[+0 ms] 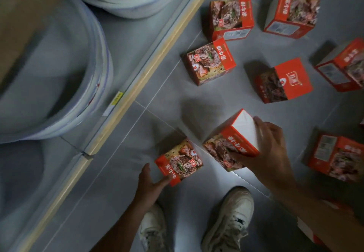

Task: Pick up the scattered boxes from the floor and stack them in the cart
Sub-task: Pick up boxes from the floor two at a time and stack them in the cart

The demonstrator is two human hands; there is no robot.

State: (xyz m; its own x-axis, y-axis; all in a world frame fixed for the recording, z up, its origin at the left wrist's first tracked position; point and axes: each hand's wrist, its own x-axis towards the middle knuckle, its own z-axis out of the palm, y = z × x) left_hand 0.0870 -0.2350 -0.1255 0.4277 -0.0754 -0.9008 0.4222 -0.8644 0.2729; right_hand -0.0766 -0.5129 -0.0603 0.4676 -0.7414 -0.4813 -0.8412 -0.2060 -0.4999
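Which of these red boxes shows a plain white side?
The box gripped by the right hand, just ahead of the shoes: it is tilted, showing a blank white face. The others show only red print or food pictures.

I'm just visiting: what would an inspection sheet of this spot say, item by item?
Surface: grey tiled floor, dimly lit.
Job's things: red boxes scattered on the floor; one tilted box, one small box, others beyond, such as the far box. Cart not in view.
Clutter: nothing seen.
Hands: right hand grips the tilted box; left hand touches the small box with fingertips.
Cables: nothing seen.
Surroundings: shelf edge with a label, large pale tubs, the person's white shoes.
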